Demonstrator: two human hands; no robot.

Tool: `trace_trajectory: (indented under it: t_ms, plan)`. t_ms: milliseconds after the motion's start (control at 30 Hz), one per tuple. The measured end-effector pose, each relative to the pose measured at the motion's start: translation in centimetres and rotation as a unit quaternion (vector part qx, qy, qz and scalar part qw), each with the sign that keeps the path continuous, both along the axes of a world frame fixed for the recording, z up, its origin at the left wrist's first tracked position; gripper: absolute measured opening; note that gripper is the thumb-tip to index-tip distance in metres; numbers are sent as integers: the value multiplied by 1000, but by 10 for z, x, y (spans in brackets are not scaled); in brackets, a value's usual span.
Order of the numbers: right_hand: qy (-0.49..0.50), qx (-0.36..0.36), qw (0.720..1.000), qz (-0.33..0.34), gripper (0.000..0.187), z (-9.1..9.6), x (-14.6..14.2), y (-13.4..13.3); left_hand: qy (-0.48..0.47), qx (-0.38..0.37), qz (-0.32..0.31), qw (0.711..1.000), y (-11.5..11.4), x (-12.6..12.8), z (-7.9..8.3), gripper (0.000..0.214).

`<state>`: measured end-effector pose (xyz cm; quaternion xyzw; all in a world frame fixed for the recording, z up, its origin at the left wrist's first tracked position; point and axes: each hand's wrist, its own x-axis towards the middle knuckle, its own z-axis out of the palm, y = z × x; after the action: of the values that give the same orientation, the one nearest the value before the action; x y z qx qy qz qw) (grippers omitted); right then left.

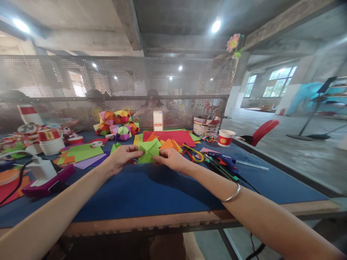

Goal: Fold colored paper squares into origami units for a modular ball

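Observation:
Between my two hands, above the blue tabletop (130, 202), is a square of folded light green paper (149, 150) with crossing creases. My left hand (123, 157) pinches its left edge between thumb and fingers. At the lower right edge, my right hand (173, 159) grips the same paper. Just behind lie orange folded paper pieces (170, 144) and a large red paper sheet (176, 137). To the right of my right hand rest yellow-and-red-handled scissors (195, 156).
Colourful folded paper balls (119, 124) stand at the back beside a metal mesh screen (173, 83). A purple power strip (48, 180) and stacked paper cups (51, 141) are on the left. A woven basket (206, 125), paper cup (226, 138) and blue glue gun (223, 161) sit on the right.

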<state>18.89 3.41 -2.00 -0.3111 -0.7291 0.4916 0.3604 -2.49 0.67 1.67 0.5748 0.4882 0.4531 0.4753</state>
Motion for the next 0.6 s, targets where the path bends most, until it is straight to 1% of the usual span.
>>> trace_trajectory:
  t_ms: [100,200,300,433,600]
  plan:
    - [9,-14,1000,17,50,0,-1,-1,1,3,-9,1000,0,0,0,43]
    - [10,1,1000,17,51,2,-2,-4,9,2,-13,1000,0,-1,0,45]
    - [20,10,1000,11,53,3,-2,-5,25,4,-22,999,1,-1,-1,43]
    - [30,24,999,8,48,3,-3,-5,43,-3,-52,998,0,1,-2,43]
    - [47,34,998,-22,48,4,-3,-4,41,-11,-53,998,-2,2,-1,49]
